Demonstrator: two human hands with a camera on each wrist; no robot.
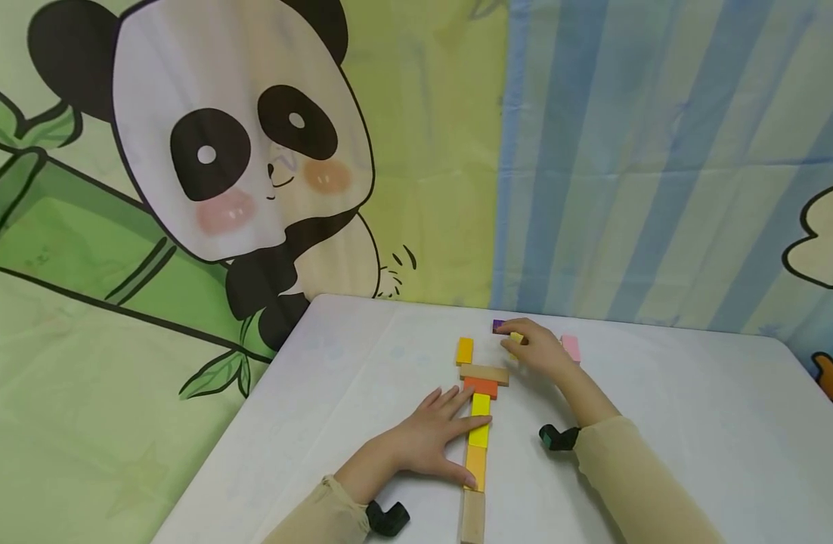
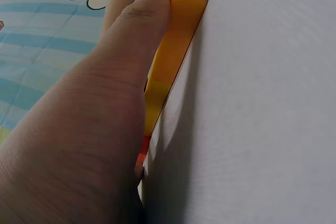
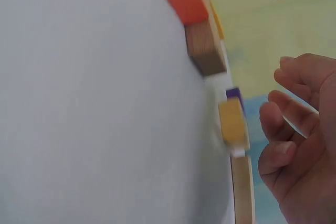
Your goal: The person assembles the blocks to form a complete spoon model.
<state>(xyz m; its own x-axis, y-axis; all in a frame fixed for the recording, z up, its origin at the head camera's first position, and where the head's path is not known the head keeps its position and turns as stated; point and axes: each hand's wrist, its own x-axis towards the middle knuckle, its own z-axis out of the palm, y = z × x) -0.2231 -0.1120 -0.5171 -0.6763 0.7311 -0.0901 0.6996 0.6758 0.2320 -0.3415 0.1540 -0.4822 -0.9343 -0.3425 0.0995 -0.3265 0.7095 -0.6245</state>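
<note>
My left hand [image 1: 430,434] lies with fingers spread along a line of wooden blocks. Its thumb [image 2: 144,11] touches the light orange block [image 1: 476,465], and a finger lies across the yellow block [image 1: 481,408]. Farther along come a red-orange block [image 1: 481,387] and a natural wood block [image 1: 484,373] set crosswise. At the back, my right hand [image 1: 539,347] hovers by another yellow block [image 3: 232,124]; its fingers are loosely bent with nothing between them, and the right wrist view shows a gap to that block. A purple block [image 1: 499,326] is just beyond, partly hidden.
An orange-yellow block [image 1: 465,350] sits left of the crosswise piece. A pink block [image 1: 571,348] is right of the right hand. Another natural wood block [image 1: 473,517] forms the line's near end. The white table [image 1: 716,423] meets a printed panda curtain [image 1: 403,151].
</note>
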